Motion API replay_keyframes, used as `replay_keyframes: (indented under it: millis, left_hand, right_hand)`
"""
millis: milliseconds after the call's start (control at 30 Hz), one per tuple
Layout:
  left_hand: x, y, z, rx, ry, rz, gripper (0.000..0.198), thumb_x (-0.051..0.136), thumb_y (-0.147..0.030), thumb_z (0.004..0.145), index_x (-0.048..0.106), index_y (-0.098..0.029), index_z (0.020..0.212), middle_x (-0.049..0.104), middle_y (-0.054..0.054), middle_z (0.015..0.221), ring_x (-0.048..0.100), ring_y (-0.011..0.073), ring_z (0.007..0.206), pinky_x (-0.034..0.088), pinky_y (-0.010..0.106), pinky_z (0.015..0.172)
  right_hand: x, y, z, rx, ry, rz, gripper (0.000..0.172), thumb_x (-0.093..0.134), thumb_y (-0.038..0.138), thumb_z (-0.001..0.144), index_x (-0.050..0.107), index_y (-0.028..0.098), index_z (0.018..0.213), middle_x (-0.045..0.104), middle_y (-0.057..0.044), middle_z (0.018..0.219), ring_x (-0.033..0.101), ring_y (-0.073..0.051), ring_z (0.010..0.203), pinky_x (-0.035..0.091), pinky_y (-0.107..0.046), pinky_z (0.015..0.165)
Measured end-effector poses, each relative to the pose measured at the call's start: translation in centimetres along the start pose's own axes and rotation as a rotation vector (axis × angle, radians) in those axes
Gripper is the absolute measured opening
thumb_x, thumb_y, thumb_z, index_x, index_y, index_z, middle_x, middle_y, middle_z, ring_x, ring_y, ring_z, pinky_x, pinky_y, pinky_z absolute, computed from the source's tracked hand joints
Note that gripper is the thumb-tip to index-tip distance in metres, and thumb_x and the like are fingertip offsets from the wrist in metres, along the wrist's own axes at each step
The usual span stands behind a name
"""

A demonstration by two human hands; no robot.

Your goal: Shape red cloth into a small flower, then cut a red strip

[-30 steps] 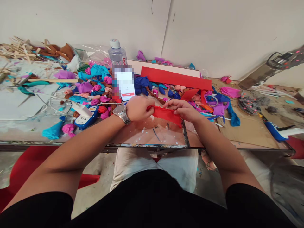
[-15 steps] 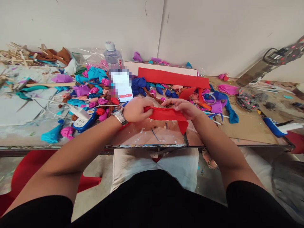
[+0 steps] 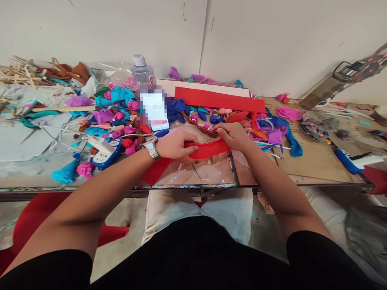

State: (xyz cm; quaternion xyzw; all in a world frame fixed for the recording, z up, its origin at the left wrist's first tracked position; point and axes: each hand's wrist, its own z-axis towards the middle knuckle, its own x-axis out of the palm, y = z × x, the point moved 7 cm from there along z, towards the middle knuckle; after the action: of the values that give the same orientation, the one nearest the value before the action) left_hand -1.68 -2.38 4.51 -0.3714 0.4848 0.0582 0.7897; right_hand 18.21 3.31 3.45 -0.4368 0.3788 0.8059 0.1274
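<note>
A red crepe paper strip [image 3: 209, 150] stretches between my two hands, just above the table's front part. My left hand [image 3: 176, 144], with a watch on its wrist, pinches the strip's upper edge between thumb and fingers. My right hand [image 3: 233, 136] grips the other end, fingers curled over it. The top edge looks crinkled or folded. More of the red material hangs below my left wrist onto the table. Behind the hands lies a flat stack of red strips [image 3: 219, 99], and close by are several small rolled paper flowers in pink, blue and brown.
A phone [image 3: 155, 110] leans by a water bottle [image 3: 143, 72]. To the left are a blue power strip [image 3: 107, 154], green-handled pliers [image 3: 40, 117] and wooden sticks [image 3: 22, 74]. At right, cardboard [image 3: 314, 163] carries a tape roll and scraps. Another person's leg shows at lower right.
My right hand has closed on the strip's end, its fingers now curled. The right end no longer hangs down. My left hand has lowered slightly, and more red material shows below its wrist.
</note>
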Motion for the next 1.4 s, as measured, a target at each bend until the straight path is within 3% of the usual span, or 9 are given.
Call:
replay_keyframes:
  millis: [133,267,467,633,1033,1167,1300,1400]
  left_hand:
    - [0.5,0.2,-0.1,-0.002,-0.018,0.078,0.019,0.06,-0.028,0.09,0.077,-0.02,0.087,0.074,0.002,0.078,0.059,0.0145,0.067,0.042,0.029,0.067]
    - [1.0,1.1,0.0,-0.076,-0.051,0.136,0.021,0.06,-0.03,0.088,0.077,-0.019,0.085,0.072,0.003,0.075,0.056,0.0147,0.063,0.039,0.029,0.064]
    - [1.7,1.7,0.0,-0.161,-0.013,0.066,0.028,0.058,-0.034,0.092,0.078,-0.017,0.085,0.069,0.003,0.072,0.054,0.014,0.064,0.04,0.029,0.067]
    - [1.7,1.5,-0.2,-0.155,0.043,-0.003,0.029,0.058,-0.037,0.094,0.077,-0.017,0.087,0.069,0.002,0.073,0.055,0.0138,0.066,0.041,0.029,0.069]
    - [1.2,2.1,0.2,-0.127,0.137,-0.23,0.031,0.05,-0.027,0.092,0.078,-0.016,0.098,0.071,0.003,0.085,0.059,0.0155,0.076,0.046,0.03,0.074]
    - [0.6,2.7,-0.1,-0.22,0.115,-0.035,0.031,0.05,-0.022,0.086,0.077,-0.016,0.101,0.075,0.005,0.095,0.064,0.0189,0.085,0.048,0.031,0.079]
    - [-0.4,4.0,-0.7,-0.39,0.052,0.359,0.034,0.051,-0.024,0.088,0.078,-0.019,0.107,0.078,0.009,0.096,0.069,0.0245,0.086,0.048,0.035,0.076]
    - [-1.1,4.6,-1.0,-0.457,0.028,0.597,0.032,0.05,-0.024,0.091,0.079,-0.02,0.102,0.079,0.012,0.101,0.073,0.0296,0.092,0.047,0.037,0.075]
  right_hand:
    - [-0.1,0.7,0.0,-0.09,-0.07,-0.156,0.071,0.028,0.069,0.111,0.079,0.02,0.107,0.082,-0.01,0.096,0.073,-0.026,0.09,0.042,-0.036,0.079]
    - [0.6,2.2,-0.1,-0.192,-0.084,-0.138,0.068,0.027,0.062,0.114,0.078,0.018,0.108,0.083,-0.012,0.104,0.074,-0.027,0.097,0.044,-0.04,0.088]
    - [3.0,5.4,-0.8,-0.323,0.014,-0.182,0.034,0.059,0.049,0.107,0.077,0.02,0.109,0.083,-0.01,0.107,0.075,-0.028,0.102,0.043,-0.043,0.094]
    - [3.6,5.9,-0.9,-0.337,0.03,-0.2,0.02,0.059,0.033,0.106,0.076,0.022,0.102,0.083,-0.008,0.101,0.075,-0.026,0.098,0.043,-0.044,0.092]
    - [3.5,5.5,-0.8,-0.316,0.083,-0.204,0.019,0.06,0.031,0.102,0.075,0.021,0.103,0.082,-0.009,0.097,0.072,-0.026,0.092,0.041,-0.043,0.092]
    - [3.2,4.8,-0.6,-0.272,0.084,-0.249,0.019,0.059,0.029,0.101,0.075,0.02,0.101,0.081,-0.011,0.098,0.071,-0.027,0.094,0.04,-0.043,0.093]
    - [3.1,3.7,-0.5,-0.209,0.122,-0.296,0.018,0.061,0.027,0.098,0.076,0.018,0.1,0.082,-0.012,0.102,0.071,-0.028,0.097,0.038,-0.042,0.091]
    - [3.2,3.2,-0.5,-0.185,0.176,-0.29,0.016,0.061,0.024,0.096,0.076,0.018,0.098,0.082,-0.012,0.101,0.071,-0.028,0.097,0.037,-0.041,0.09]
